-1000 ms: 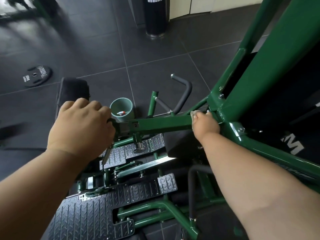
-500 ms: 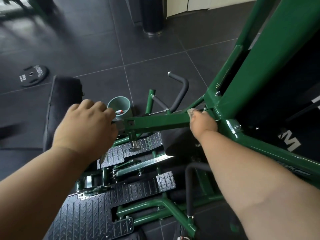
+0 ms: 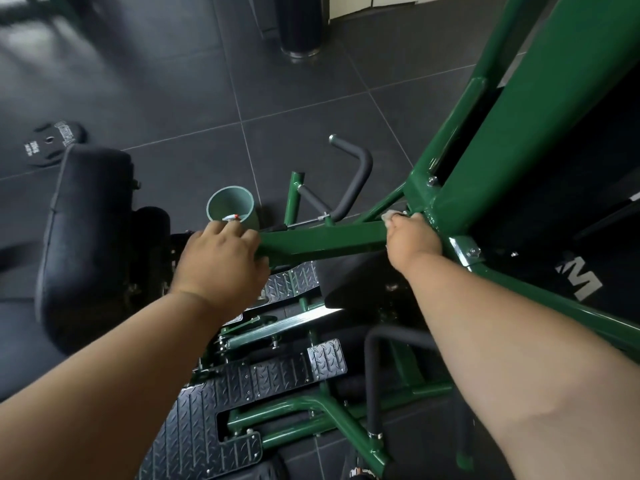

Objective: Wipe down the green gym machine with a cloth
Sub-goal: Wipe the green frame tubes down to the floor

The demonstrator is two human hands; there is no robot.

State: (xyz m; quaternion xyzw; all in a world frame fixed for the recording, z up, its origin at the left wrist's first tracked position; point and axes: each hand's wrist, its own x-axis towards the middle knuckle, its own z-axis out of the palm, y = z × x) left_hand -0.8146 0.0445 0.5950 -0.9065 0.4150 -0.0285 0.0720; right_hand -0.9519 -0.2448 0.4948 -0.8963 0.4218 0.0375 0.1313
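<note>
The green gym machine (image 3: 519, 109) fills the right side, with a horizontal square green bar (image 3: 325, 240) running across the middle. My left hand (image 3: 221, 261) grips the left end of that bar, fingers curled over its top. My right hand (image 3: 412, 237) sits at the bar's right end, by the joint with the big slanted post, and holds a small pale cloth (image 3: 389, 215) against the metal. Only a corner of the cloth shows past my fingers.
A black pad (image 3: 86, 237) stands left of my left hand. A pale green cup (image 3: 232, 211) sits on the dark tile floor behind the bar. Black tread footplates (image 3: 221, 420) lie below. A weight plate (image 3: 52, 142) lies far left; a black cylinder (image 3: 301, 26) stands at the back.
My left hand has slid right and further onto the bar's end, covering the pin that showed before. My right hand stays at the joint with the cloth. The view has tilted slightly.
</note>
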